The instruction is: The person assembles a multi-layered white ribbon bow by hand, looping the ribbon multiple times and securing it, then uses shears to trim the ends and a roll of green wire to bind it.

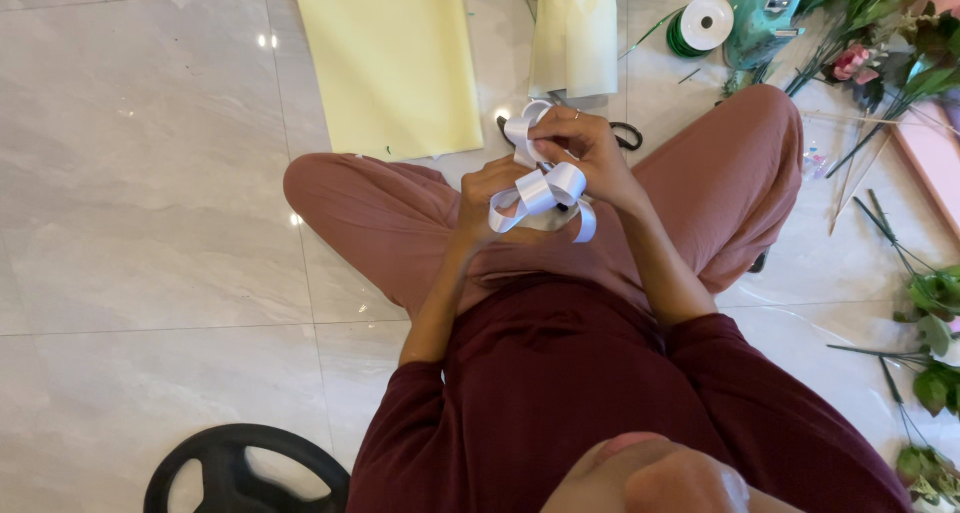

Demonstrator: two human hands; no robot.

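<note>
So this looks like the loop-building stage of a ribbon bow: the person sits cross-legged on the floor (150, 173) and both hands are together right over the lap, working the white ribbon bow (545, 195). The left hand (487, 198) is pinched shut on the middle of the bow from underneath, as far as I can tell, and the right hand (585, 143) is closed on a fresh loop at the top, fingers curled around it. I'd guess the next bit calls for keeping that centre pinch tight while the new loop gets folded down into it, since a loose pinch would probably let the whole stack spring apart. The bow itself is glossy white, a few rounded loops fanning out, one tail curling off to the right side; it's held in the air, not resting on anything. Further out on the floor there's a pale yellow paper sheet (390, 63), another rolled pale sheet (573, 38), a green ribbon spool (700, 23), and cut flower stems (880, 33) scattered toward the far right corner. Black scissors (625, 135) peek out behind the hands.
</note>
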